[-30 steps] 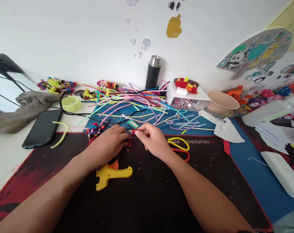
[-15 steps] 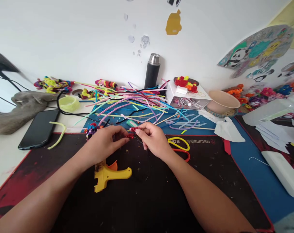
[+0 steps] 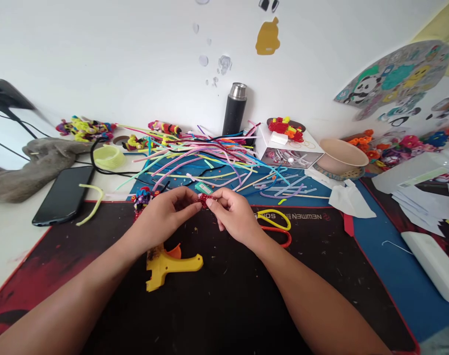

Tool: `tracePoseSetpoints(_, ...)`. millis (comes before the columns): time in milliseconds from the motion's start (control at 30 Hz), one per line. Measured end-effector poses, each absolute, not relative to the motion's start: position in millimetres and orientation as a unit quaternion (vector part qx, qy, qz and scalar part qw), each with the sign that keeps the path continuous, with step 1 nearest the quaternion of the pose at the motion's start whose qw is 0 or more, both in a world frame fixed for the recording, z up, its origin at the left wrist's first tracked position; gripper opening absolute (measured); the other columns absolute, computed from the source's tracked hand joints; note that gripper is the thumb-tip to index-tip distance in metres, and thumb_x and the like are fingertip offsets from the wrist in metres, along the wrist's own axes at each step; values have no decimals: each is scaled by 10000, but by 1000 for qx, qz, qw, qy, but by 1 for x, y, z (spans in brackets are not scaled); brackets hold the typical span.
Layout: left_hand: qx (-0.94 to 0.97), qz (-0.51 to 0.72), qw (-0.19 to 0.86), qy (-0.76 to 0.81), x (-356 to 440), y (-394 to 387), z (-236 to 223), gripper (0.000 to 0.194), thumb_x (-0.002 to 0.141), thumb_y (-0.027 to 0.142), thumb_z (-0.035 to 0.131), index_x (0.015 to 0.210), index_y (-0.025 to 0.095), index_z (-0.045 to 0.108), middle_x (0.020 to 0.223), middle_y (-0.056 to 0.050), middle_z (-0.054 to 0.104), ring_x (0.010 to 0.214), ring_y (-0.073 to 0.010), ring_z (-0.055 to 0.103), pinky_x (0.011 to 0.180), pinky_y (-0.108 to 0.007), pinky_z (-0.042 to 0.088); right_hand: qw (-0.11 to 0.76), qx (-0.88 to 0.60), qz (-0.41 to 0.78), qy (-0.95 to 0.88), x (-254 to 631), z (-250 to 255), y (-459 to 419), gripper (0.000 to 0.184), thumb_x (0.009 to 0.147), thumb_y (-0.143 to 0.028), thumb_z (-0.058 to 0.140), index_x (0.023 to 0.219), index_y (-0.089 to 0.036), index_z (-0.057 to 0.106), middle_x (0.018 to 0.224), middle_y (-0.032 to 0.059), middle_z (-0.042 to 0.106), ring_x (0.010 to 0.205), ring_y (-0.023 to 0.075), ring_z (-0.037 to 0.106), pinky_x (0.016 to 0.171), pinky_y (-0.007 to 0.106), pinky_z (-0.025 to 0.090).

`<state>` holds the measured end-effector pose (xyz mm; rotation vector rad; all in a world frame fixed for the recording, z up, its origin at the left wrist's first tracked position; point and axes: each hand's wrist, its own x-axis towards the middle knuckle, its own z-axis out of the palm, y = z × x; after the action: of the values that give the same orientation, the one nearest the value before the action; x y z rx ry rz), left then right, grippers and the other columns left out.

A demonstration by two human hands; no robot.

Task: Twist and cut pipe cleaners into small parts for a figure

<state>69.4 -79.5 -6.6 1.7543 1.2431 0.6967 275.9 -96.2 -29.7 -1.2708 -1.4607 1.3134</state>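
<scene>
Tinsel, red and glittery, was pinched by the left hand and right hand; a yellow plastic handled tool lay nearer the wearer on a red-edged black mat.

The left hand and right hand finger-pinch a sparkly red piece.

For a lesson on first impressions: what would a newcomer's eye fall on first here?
Probably the tangle of multicoloured pipe cleaners across the back, with a black flask standing behind it. Next, the glittery red piece between the person's left grip and right grip, near the centre. Nearer the viewer, a yellow tool, apparently a glue gun, lies on the black mat.
</scene>
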Motion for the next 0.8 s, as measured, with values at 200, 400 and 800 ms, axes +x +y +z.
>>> tracePoseSetpoints(200, 631, 332, 521, 469, 72, -76, -6, 360, 875, 541, 792, 990, 204, 744, 888, -34, 761, 765, -208, 715, 696, -317, 572, 386, -508, 511, -576, 276, -28, -97, 182, 1014, -387, 638, 968, -210, 628, 597, -89, 555, 418, 106, 542, 450, 238, 404)
tracePoseSetpoints(400, 595, 329, 578, 451, 71, -75, -11, 512, 856, 555, 837, 1216, 203, 742, 844, -38, 792, 754, -219, 746, 710, -337, 610, 381, -507, 511, -581, 277, -30, -97, 161, 1020, -356, 648, 949, -213, 625, 594, -87, 565, 422, 102, 550, 471, 235, 404)
tracePoseSetpoints(800, 574, 347, 589, 452, 75, -74, -6, 494, 825, 648, 851, 962, 186, 741, 812, -35, 778, 713, -195, 735, 671, -298, 603, 377, -481, 559, -561, 276, -24, -97, 175, 1025, -379, 640, 1008, -205, 642, 531, -91, 570, 417, 107, 532, 474, 230, 401)
